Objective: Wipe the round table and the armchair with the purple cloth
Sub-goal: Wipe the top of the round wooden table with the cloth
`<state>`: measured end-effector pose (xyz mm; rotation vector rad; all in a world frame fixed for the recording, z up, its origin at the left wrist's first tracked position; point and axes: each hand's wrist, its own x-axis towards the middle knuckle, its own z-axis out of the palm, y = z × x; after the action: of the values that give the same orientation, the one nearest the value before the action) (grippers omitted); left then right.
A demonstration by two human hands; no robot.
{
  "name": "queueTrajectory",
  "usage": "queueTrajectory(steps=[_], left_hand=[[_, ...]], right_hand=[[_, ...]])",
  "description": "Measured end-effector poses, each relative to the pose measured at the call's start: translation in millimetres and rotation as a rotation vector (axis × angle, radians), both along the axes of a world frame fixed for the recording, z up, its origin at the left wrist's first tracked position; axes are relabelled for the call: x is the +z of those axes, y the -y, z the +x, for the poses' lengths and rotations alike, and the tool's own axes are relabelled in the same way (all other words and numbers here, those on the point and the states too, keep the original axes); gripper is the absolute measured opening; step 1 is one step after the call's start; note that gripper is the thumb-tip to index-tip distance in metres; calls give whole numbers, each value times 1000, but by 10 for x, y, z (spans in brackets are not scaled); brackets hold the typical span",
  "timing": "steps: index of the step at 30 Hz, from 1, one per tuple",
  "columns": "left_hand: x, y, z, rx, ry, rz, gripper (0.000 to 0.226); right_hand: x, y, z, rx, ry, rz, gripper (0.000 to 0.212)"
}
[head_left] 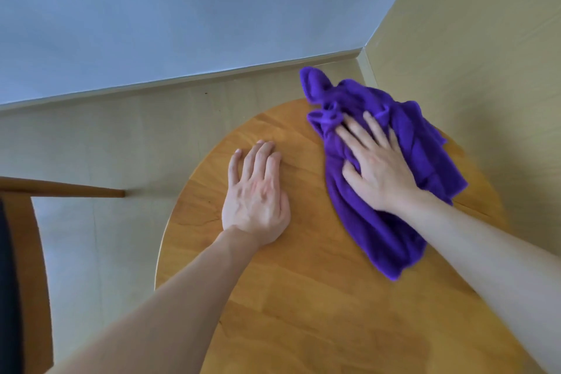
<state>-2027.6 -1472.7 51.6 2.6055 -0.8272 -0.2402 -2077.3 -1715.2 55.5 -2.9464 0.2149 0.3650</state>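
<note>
Filling the lower right of the frame, the round table stands on pale flooring by a blue wall; an armchair edges the lower left. Left hand lies flat, fingers straight, on bare wood; right hand presses spread fingers onto the crumpled purple cloth, centre right.

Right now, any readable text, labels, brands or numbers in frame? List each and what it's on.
None. No text, label or number shows on the purple cloth, the round table, the armchair, the walls or the floor. Left hand and right hand carry no markings either.
</note>
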Motion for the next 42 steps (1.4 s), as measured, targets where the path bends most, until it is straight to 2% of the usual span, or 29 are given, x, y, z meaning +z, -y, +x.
queueTrajectory(steps=[3,5,8,10,12,14,17,20,22,24,27,31,33,36,40,42], left_hand=[[-14,-13,-1,7,0,-23,61],[-25,-20,-7,27,-1,-49,58],[-27,-16,-15,62,-8,-93,41],[-19,-20,-21,52,-7,-102,36],[-2,-57,-31,26,-9,-97,41],[9,-171,-42,0,-16,-70,45],[16,-531,-71,-12,-3,15,47],[29,-851,-105,77,-16,40,52],[29,-894,-114,156,-27,34,54],[29,-873,-113,181,-27,20,56],[12,-873,-117,187,-24,-10,61],[-12,-895,-127,266,-55,-30,57],[-16,-890,-121,296,-78,-11,58],[-4,-894,-110,315,-114,23,62],[22,-895,-104,323,-108,48,67],[30,-901,-100,324,-116,47,71]], right_hand=[[-43,-368,462,-231,40,-1,74],[-63,-684,596,-256,61,-1,75],[-44,-949,438,-65,43,40,74],[-16,-855,243,74,17,63,74],[9,-620,77,203,9,49,73],[37,-356,-20,237,-2,21,73],[29,-210,65,11,-21,28,73],[-30,-578,279,-259,21,33,72],[-42,-927,380,-307,25,27,73],[-23,-1274,362,-183,26,23,74],[-5,-1579,114,179,3,47,74],[-4,-1286,-147,503,-9,58,75],[1,-982,-92,537,-34,8,77],[6,-789,178,278,-33,-23,76],[-53,-1331,576,-169,67,7,76],[-57,-1707,629,-199,66,31,76]])
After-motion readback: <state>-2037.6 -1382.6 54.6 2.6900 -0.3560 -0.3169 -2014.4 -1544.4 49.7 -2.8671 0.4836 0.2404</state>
